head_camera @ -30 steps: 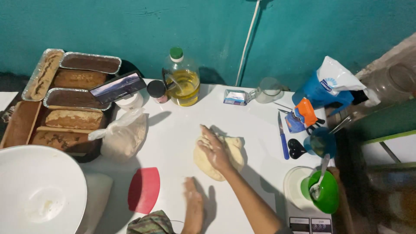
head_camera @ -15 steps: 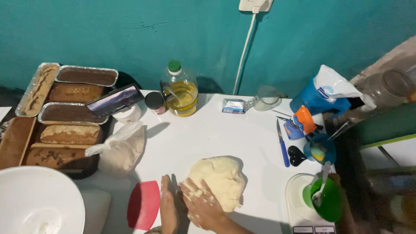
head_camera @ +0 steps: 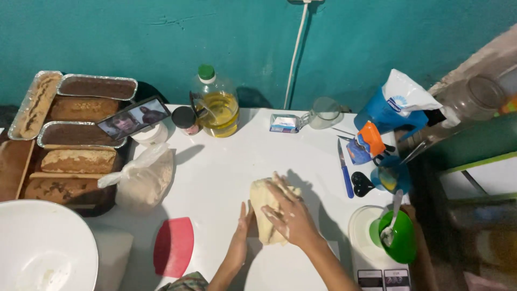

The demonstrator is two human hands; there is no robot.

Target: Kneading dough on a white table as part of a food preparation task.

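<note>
Right hand [head_camera: 288,214] lay spread flat atop pale folded dough lump [head_camera: 267,215]; left hand [head_camera: 243,225], fingers straight, pressed its side on white tabletop [head_camera: 226,178].

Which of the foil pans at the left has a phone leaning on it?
The lower dark-filled foil pan, in front of the other dark one; the phone rests on its right end. The tilted leftmost pan holds lighter filling.

Head view; steeply down over table [head_camera: 226,161]
</note>
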